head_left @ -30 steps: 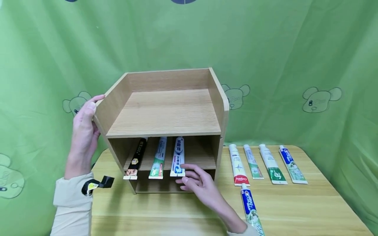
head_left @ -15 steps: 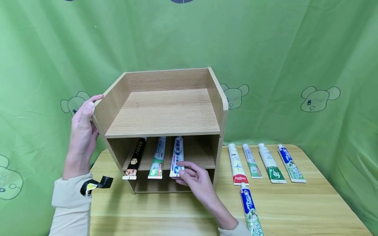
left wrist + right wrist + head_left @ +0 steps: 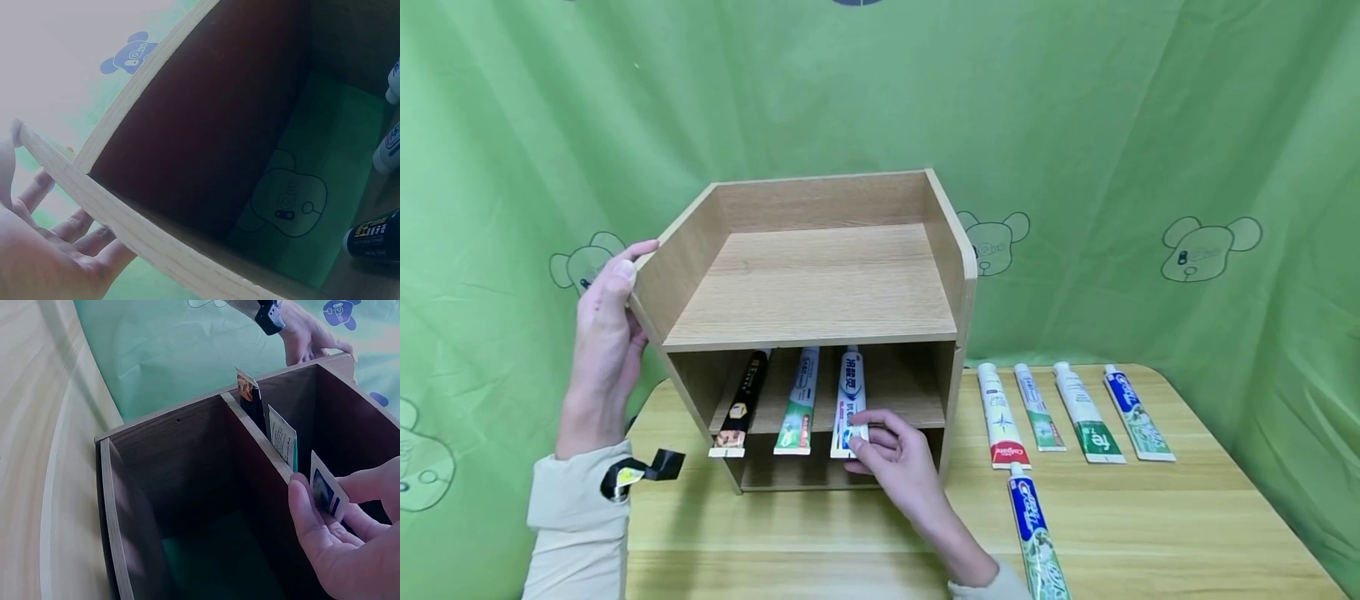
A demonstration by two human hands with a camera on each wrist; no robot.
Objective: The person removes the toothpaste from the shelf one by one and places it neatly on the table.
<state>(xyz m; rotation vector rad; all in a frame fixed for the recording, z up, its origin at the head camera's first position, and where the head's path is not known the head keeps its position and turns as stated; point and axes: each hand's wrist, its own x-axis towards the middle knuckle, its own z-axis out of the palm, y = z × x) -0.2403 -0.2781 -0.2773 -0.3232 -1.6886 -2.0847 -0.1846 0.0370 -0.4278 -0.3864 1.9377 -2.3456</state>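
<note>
My left hand (image 3: pixel 601 350) grips the front edge of the left side panel of a wooden desktop shelf (image 3: pixel 820 283), thumb on one side and fingers on the other. With my right hand (image 3: pixel 904 467) I pinch the flat end of a white and blue toothpaste tube (image 3: pixel 848 392) lying on the middle shelf. In the right wrist view that tube's end (image 3: pixel 325 487) stands between thumb and fingers. To its left lie a green and white toothpaste tube (image 3: pixel 799 408) and a black toothpaste tube (image 3: pixel 747 400), their flat ends over the shelf's front edge.
Right of the shelf, a red and white tube (image 3: pixel 1000 412), a small green-ended tube (image 3: pixel 1039 404), a white and green tube (image 3: pixel 1086 408) and a blue and green tube (image 3: pixel 1137 408) lie in a row on the table (image 3: pixel 1150 533). Nearer lies another blue and green tube (image 3: pixel 1033 525).
My right hand has moved slightly left and taken hold of the white and blue toothpaste tube's end, which now sticks out a little further forward. My left hand keeps its grip.
</note>
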